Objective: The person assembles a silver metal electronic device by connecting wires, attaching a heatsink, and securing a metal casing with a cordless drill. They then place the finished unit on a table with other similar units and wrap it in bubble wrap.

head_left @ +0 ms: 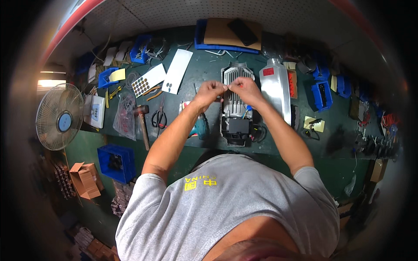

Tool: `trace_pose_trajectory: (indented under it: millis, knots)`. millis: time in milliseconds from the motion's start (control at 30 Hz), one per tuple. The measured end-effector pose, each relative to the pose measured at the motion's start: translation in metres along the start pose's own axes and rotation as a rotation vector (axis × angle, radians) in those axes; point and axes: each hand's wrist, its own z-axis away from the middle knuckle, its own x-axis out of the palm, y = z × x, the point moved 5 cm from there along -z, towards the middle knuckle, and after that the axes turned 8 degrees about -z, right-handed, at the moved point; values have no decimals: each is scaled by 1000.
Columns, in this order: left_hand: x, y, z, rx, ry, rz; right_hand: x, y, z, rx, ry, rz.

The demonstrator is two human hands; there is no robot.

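Above a finned grey metal housing (235, 104) my left hand (210, 93) and my right hand (246, 88) meet, fingertips pinched close together. Whatever they pinch is too small to make out. The housing lies lengthwise on the bench, with a black box-shaped part (238, 127) at its near end. A blue-tipped piece with wires (248, 108) sits on it below my right hand. To the right lies a smooth silver metal cover (275, 93) with a red label. Beside my left forearm a teal power drill (200, 126) rests on the bench.
Left on the bench are a hammer (143, 122), scissors (160, 118), a sheet of dark round stickers (148, 81) and a white sheet (177, 71). A fan (60, 117) stands far left. Blue bins (322, 95) line the right; a phone (242, 31) lies on cardboard at the back.
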Motion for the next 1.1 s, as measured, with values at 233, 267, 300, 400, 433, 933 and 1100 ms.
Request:
trace_pose_trajectory:
  millis: [233,267,300,400,433,933,1100]
  knots:
    - [-16,-6,-51,-8,130,71,2,1,-37,15,170,315]
    - [-17,-9,-56,-6,139,83,2,3,-39,11,170,328]
    - [-18,-12,-60,-10,133,93,2,5,-42,7,171,342]
    - [-19,-16,-65,-39,121,107,4,1,-39,-26,189,366]
    - [-18,-13,-64,-56,123,99,3,-1,-37,-43,193,385]
    - [-22,7,-78,8,292,-444,-10,19,0,286,217,-634]
    - [-15,22,-49,383,428,-616,-18,7,23,289,146,-984]
